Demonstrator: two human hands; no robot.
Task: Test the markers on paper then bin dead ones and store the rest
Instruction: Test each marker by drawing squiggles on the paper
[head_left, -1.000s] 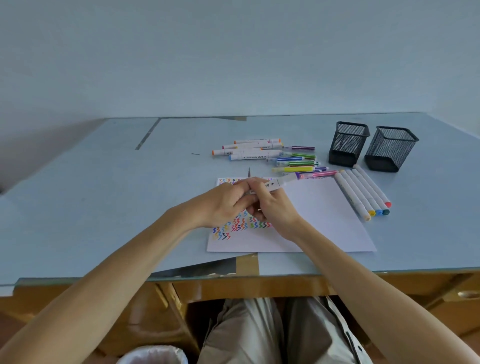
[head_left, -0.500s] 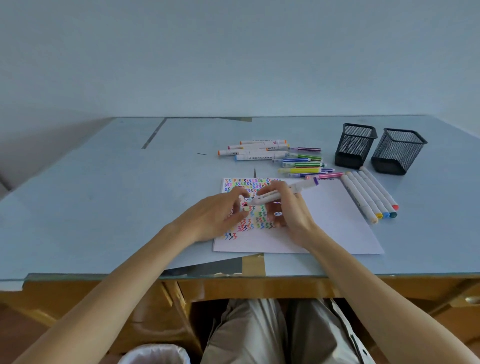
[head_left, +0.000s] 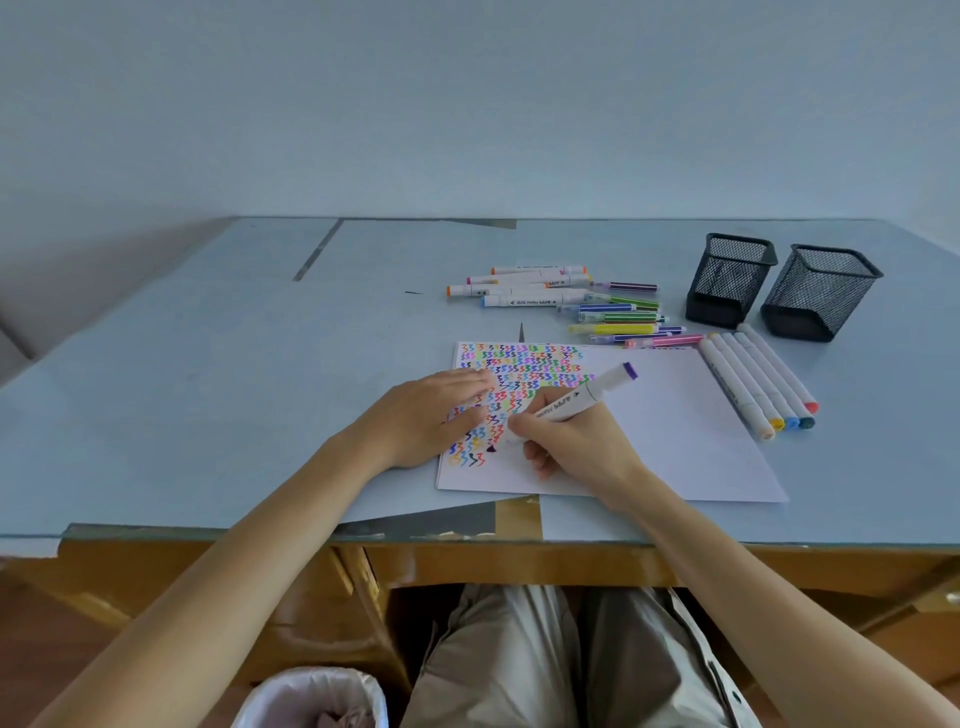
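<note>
1. Right hand (head_left: 576, 441): I see it curled round a white marker (head_left: 576, 401), the purple end cap pointing up and to the far right, the dark tip down on the paper (head_left: 675, 431) at the near end of the scribbles.
2. Left hand (head_left: 434, 415): fingers straight, lying flat on the left part of the paper, over the coloured zigzag marks.
3. Paper: white sheet near the front edge of the table (head_left: 208, 364); left part filled with rows of test marks, right part blank.
4. Loose markers (head_left: 566, 301): a mixed pile of white and coloured ones, far side of the paper.
5. Row of five white markers (head_left: 753, 384): side by side, just right of the paper.
6. Two black mesh cups (head_left: 779, 286): upright, far right, just beyond that row.
7. Bin (head_left: 311, 699): white-lined, on the floor below the table's near edge, left of my knees.
</note>
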